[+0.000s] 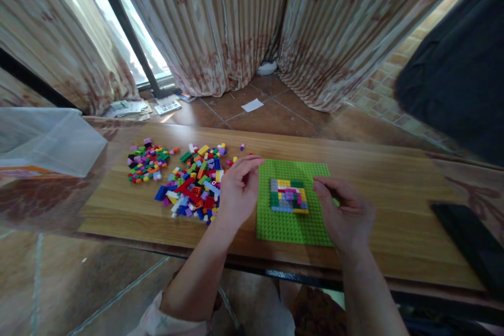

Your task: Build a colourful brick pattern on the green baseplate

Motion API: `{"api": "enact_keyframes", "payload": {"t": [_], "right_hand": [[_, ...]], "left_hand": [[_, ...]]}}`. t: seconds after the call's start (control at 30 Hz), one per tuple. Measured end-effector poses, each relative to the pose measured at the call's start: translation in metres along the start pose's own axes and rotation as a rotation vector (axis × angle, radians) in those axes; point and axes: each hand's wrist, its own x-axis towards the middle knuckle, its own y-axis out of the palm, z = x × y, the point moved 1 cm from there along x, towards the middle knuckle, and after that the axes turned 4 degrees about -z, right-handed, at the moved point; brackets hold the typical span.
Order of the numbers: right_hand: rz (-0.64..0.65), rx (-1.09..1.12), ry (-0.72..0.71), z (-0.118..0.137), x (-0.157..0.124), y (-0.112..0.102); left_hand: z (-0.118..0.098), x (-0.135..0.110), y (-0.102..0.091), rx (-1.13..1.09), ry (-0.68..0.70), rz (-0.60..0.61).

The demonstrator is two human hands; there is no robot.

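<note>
A green baseplate (291, 223) lies on the wooden table, carrying a small square build of grey, yellow, green and purple bricks (289, 196). My left hand (236, 189) hovers at the plate's left edge, fingers curled and pinched together; whatever sits between the fingertips is too small to name. My right hand (346, 212) rests on the plate's right side, fingers bent inward toward the build, with nothing visible in them. A heap of loose coloured bricks (195, 184) lies just left of my left hand, and a smaller heap (147, 160) lies further left.
A clear plastic bag (47, 139) sits at the table's left end. A dark flat object (468, 244) lies at the right edge. Curtains (236, 21) hang behind the table over a tiled floor with scattered papers (252, 105).
</note>
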Motion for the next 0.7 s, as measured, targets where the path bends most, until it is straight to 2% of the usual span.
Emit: {"api": "enact_keyframes", "payload": {"t": [0.2, 0.4, 0.53, 0.7], "right_hand": [[0.241, 0.033, -0.171, 0.038, -0.023, 0.025], [0.538, 0.026, -0.303, 0.057, -0.048, 0.059], [0.627, -0.028, -0.294, 0.056, -0.055, 0.073], [0.662, -0.095, -0.338, 0.057, -0.062, 0.082]], "left_hand": [[0.008, 0.015, -0.022, -0.214, -0.27, -0.338], [0.013, 0.027, -0.053, -0.377, -0.395, -0.551], [0.017, 0.029, -0.064, -0.438, -0.443, -0.584], [0.015, 0.029, -0.064, -0.49, -0.474, -0.571]]}}
